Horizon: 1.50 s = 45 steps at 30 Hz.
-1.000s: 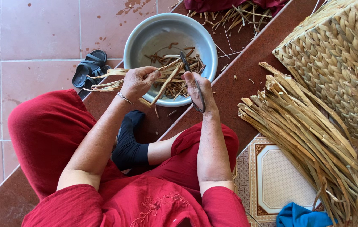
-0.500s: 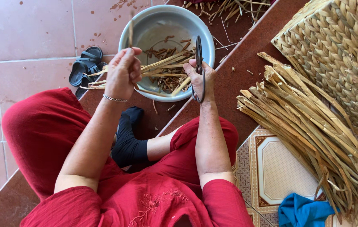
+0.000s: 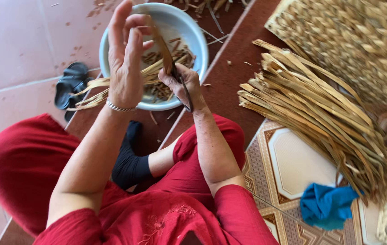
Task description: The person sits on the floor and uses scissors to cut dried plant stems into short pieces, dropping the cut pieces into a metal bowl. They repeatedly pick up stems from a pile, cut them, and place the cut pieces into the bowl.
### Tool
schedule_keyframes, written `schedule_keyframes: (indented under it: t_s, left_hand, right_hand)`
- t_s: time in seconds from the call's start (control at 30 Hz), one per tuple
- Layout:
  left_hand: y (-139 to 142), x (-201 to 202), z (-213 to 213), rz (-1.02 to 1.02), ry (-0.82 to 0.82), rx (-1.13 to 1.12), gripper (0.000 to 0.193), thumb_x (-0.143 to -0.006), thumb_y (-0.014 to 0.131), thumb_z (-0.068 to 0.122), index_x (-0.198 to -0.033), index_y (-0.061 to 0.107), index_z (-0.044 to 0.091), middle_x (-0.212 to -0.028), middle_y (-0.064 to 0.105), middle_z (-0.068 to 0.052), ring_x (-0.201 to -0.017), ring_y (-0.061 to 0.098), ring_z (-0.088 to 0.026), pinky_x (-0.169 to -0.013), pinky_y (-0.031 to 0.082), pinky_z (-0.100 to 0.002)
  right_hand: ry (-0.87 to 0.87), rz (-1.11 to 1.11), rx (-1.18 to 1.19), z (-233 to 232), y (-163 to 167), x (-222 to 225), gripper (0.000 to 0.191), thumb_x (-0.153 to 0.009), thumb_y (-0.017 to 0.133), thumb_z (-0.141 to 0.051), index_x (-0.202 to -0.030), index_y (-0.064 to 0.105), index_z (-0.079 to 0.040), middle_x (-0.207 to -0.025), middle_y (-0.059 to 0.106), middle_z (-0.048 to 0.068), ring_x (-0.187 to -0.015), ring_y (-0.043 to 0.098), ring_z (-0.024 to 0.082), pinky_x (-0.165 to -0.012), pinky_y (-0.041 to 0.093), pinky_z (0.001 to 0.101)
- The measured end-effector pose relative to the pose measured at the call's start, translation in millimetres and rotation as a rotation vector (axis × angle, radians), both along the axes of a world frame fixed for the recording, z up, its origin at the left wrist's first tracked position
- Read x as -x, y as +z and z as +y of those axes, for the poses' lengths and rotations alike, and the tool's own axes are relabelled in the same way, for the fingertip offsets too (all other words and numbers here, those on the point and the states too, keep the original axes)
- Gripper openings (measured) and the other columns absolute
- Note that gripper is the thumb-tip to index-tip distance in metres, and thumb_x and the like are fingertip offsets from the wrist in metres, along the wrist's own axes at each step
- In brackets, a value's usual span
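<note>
- Holding my left hand (image 3: 125,68) raised over the metal basin (image 3: 189,31), fingers spread open, a dried strip (image 3: 159,38) running up past them (whether pinched, I cannot tell).
- My right hand (image 3: 184,86) grips dark scissors (image 3: 177,77) at the basin's near rim.
- Loose strips (image 3: 98,88) stick out across the rim to the left.
- I see a reed bundle (image 3: 320,113) lying well apart on the right, a blue cloth (image 3: 325,204) beside it.

Clothing (image 3: 171,218): deep red, with faint tone-on-tone floral embroidery at the chest.
Sock (image 3: 130,165): black.
Basin (image 3: 189,27): pale grey-blue.
Strips (image 3: 320,109): straw tan, dry brown edges.
Woven basket (image 3: 361,45): golden-brown plait.
Cloth (image 3: 325,204): teal blue.
Floor tile (image 3: 293,163): cream octagon, patterned brown border.
Sandal (image 3: 68,84): black, possibly dark grey.
</note>
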<state>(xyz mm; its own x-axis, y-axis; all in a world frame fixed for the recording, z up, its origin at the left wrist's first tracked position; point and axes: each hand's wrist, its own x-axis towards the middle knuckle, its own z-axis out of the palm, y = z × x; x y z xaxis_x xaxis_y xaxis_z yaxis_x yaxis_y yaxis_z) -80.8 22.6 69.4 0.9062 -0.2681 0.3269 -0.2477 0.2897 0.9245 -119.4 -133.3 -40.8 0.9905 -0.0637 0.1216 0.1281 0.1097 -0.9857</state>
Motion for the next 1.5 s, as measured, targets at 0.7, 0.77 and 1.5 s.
schedule_keyframes:
  t_s: [0.7,0.77,1.5]
  left_hand:
    - [45.3,44.7,-63.6,-0.022,0.079,-0.133,0.026,-0.116,0.05,0.011,-0.138,0.063,0.009,-0.094,0.064,0.0,-0.069,0.052,-0.003,-0.064,0.042,-0.016]
    - [67.7,55.3,-101.1,0.015,0.043,-0.222,0.032,-0.111,0.047,0.013,-0.139,0.062,0.01,-0.095,0.063,0.002,-0.069,0.048,-0.003,-0.061,0.038,-0.016]
    - [-90.4,109.2,-367.2,-1.044,-0.365,-0.717,0.07,-0.087,0.069,0.011,-0.154,0.049,0.012,-0.145,0.045,-0.022,-0.131,0.049,-0.039,-0.114,0.03,-0.064]
  right_hand:
    - [-0.385,0.19,-0.834,-41.1,-14.6,9.2,0.049,-0.101,0.062,-0.046,-0.114,0.064,0.001,-0.074,0.06,0.0,-0.051,0.046,0.005,-0.044,0.037,0.0218]
    - [-0.36,0.187,-0.838,-38.0,-16.9,9.6,0.048,-0.101,0.062,-0.045,-0.114,0.064,0.001,-0.074,0.059,0.0,-0.051,0.047,0.006,-0.043,0.037,0.0218]
    - [-0.369,0.338,-0.724,-93.5,-20.5,22.6,0.034,-0.101,0.065,-0.033,-0.11,0.067,-0.001,-0.07,0.059,-0.001,-0.051,0.051,0.007,-0.042,0.037,0.0219]
